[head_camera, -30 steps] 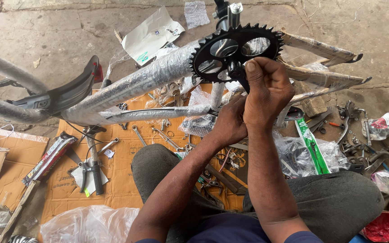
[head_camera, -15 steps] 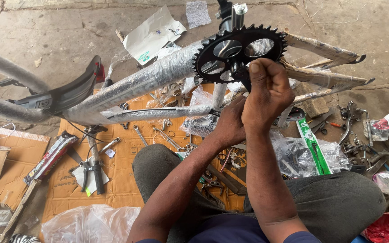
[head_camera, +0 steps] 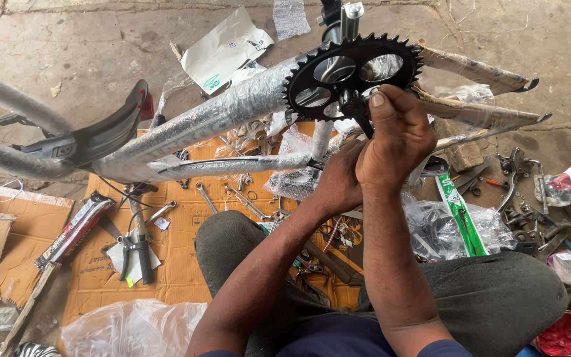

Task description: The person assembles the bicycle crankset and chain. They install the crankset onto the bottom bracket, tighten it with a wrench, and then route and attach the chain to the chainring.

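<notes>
The right hand [head_camera: 394, 135] closes its grip around the black crank arm [head_camera: 358, 114] just below the toothed chainring [head_camera: 355, 74], thumb pressed up against the metal, apparently to keep the part from turning. The left hand [head_camera: 338, 178] sits just behind and below it, fingers curled in at the same spot; what they pinch is hidden by the right hand, so its grip cannot be told. The chainring is mounted on a bicycle frame [head_camera: 226, 116] wrapped in clear packing film, lying across the person's lap so the crank faces upward within easy reach. A black mudguard [head_camera: 110, 132] sits on the frame to the left. On flattened cardboard [head_camera: 180, 258] on the floor lie spanners [head_camera: 204, 196] and pliers [head_camera: 137, 251], near at hand. A green packet [head_camera: 460, 218] rests on plastic bags to the right.
</notes>
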